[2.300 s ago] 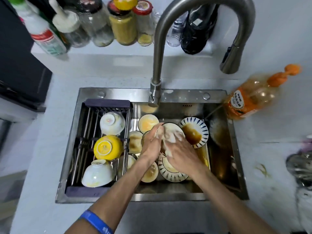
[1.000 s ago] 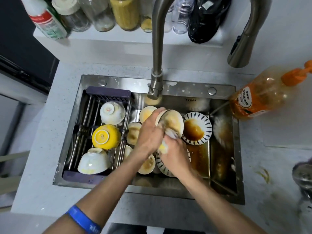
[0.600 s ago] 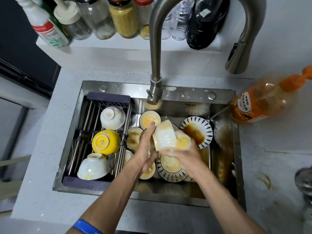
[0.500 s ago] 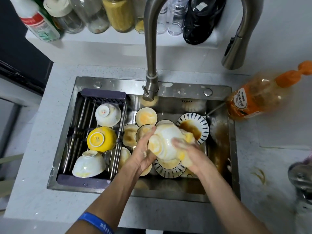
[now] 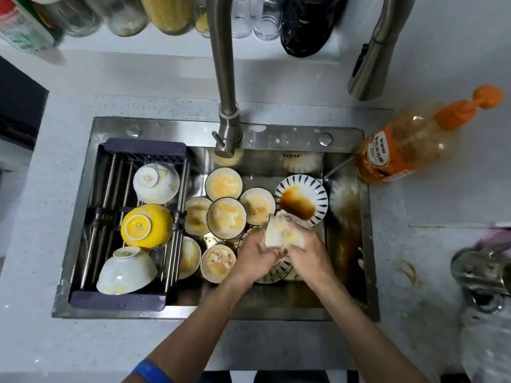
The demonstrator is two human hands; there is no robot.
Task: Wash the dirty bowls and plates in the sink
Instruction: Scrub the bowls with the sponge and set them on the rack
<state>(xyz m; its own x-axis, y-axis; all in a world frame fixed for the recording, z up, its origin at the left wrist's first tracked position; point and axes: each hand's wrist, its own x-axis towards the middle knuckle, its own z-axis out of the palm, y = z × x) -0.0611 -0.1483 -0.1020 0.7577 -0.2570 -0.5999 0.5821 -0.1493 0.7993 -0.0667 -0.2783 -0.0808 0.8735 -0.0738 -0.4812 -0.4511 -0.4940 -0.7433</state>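
Observation:
Over the steel sink [image 5: 276, 136] my left hand [image 5: 255, 258] grips a small white soapy bowl [image 5: 275, 233] tipped on its side. My right hand [image 5: 308, 251] curls around the bowl's other side, with a yellowish sponge [image 5: 293, 239] under the fingers. Several dirty bowls smeared yellow-brown lie in the basin, among them one [image 5: 223, 183] at the back and one [image 5: 226, 217] in the middle. A blue-striped plate [image 5: 301, 200] holds brown sauce. A second striped plate [image 5: 276, 272] lies partly hidden under my hands.
A purple drying rack [image 5: 138, 150] on the sink's left holds an upturned yellow bowl [image 5: 146, 226] between two white ones. The faucet [image 5: 225, 78] rises behind the basin. An orange detergent bottle [image 5: 401, 150] stands right of the sink; a metal pot [image 5: 481, 269] sits further right.
The bowl has been turned over in my hands while the right hand rubbed it, and both hands have dropped lower and a little right, uncovering the bowls behind.

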